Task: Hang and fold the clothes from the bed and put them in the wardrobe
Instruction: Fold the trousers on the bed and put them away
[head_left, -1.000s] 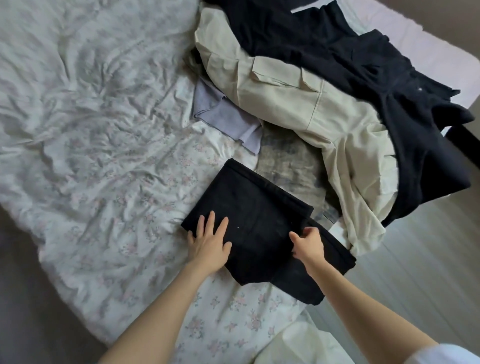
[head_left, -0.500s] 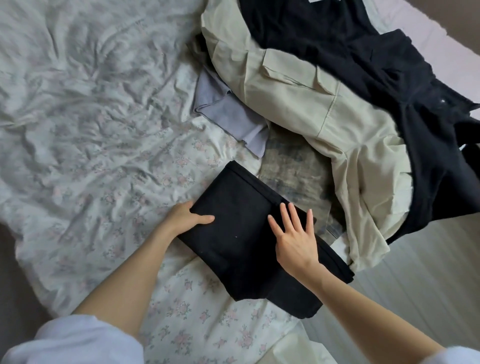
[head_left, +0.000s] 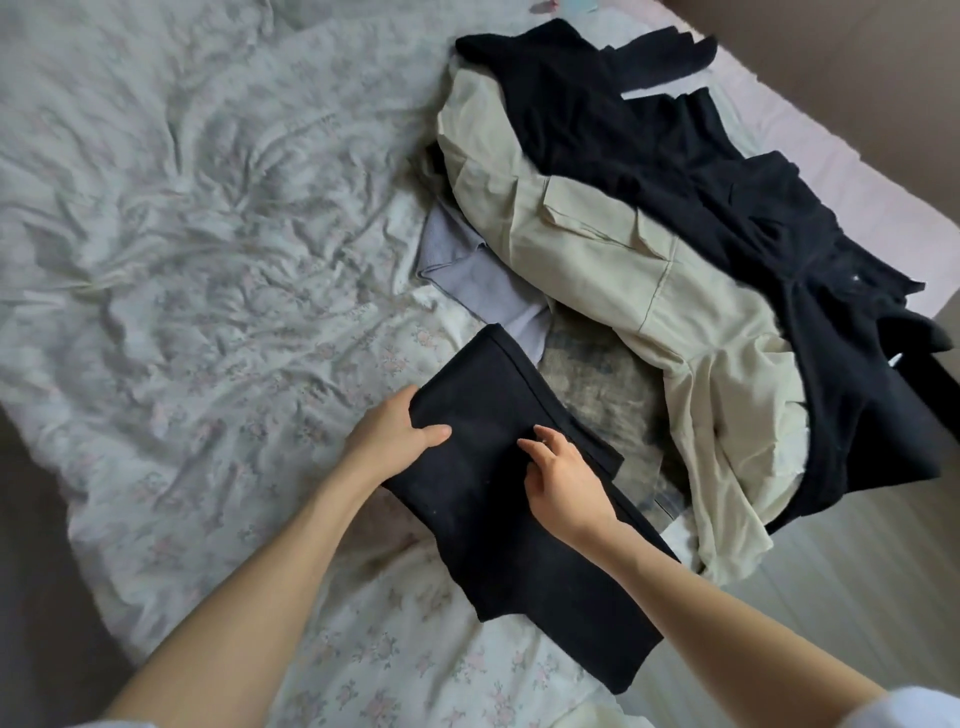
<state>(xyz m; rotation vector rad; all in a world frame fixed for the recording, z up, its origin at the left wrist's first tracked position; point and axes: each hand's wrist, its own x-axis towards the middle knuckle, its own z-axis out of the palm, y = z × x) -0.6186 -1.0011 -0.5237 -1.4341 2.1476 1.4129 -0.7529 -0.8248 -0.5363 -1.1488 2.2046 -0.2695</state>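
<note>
Several hazards noted, taken from the biggest thing down. Marked first the floral bedsheet (head_left: 182, 260), creased and loose, lying under both hands and running far out past the left hand (head_left: 387, 441); judged that dragging anything across it would rumple a fold from below. Marked next the unsorted heap beyond and outward of the right hand (head_left: 566, 483): black garment (head_left: 675, 182) on top, cream jacket (head_left: 623, 270) beneath, part of both hanging off the bed's edge. Judged that a tug or nudge there could slide them to the floor. Found the folded black garment (head_left: 493, 545) directly between and under the hands, its far corner just beside a grey checked piece (head_left: 597, 384) and a lavender piece (head_left: 467, 275), so lifting carelessly could snag either. Saw the left hand gripping the fold's left edge, thumb on top, fingers hidden underneath. Saw the right hand with fingers curled onto the upper layer; could not tell whether pinching or merely pressing. Judged the main risk to be uneven lifting: with only one side firmly held, layers could slip apart and the unsupported near end, trailing back under the right wrist, could sag and open.
</note>
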